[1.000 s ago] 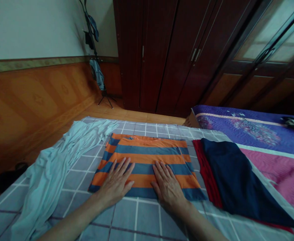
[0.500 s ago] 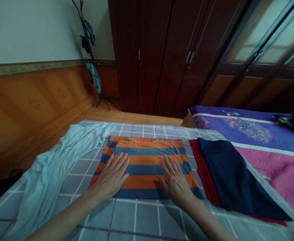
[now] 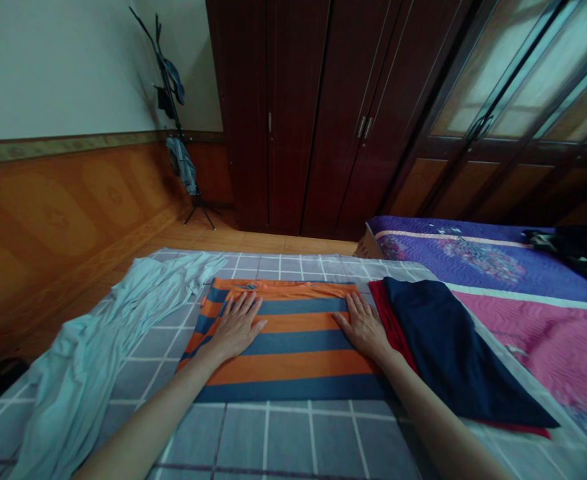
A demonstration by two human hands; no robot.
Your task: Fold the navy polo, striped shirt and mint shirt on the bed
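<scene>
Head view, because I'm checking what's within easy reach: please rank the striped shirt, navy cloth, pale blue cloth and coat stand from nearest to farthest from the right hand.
From the right hand:
1. Striped orange-and-blue shirt: under its fingers, on the left.
2. Navy cloth: just to the right.
3. Pale blue cloth: on the bed's far left, beyond the shirt.
4. Coat stand: on the floor, ahead and left, past the bed.

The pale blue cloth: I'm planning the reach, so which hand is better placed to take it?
The left, probably: the left hand lies flat on the folded striped shirt, nearer the pale blue cloth; the right hand sits at the shirt's other side, beside the navy garment.
</scene>
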